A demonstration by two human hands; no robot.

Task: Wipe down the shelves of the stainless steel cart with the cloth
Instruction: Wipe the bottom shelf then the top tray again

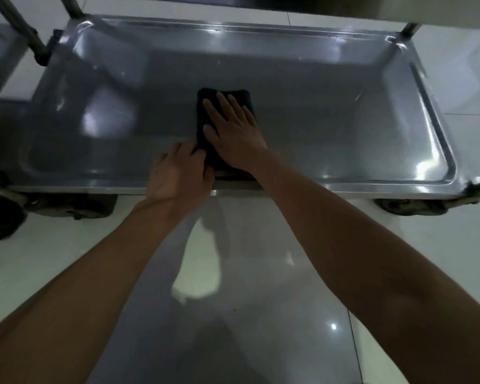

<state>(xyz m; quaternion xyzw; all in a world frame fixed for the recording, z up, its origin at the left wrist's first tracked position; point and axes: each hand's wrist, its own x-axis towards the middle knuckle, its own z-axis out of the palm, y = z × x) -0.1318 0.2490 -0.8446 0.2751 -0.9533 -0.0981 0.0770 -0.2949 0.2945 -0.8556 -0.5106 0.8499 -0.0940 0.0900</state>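
Glossy tile floor (233,314) nearest. Left hand (178,176) at cart shelf (330,128) front lip, fingers curled, pinching near edge of dark folded cloth (205,106). Right hand (233,131) flat on cloth, fingers straight, spread. Cloth mid-shelf, toward front. Cart posts (34,37) beyond.

Dim, soft blur — steel glare, warped edges

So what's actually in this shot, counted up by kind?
Hands: 2, left gripping the cloth's near edge, right flat on it
Cloth: 1, dark
Cart shelf: 1, steel
Wheels: 3 visible
Total: 7
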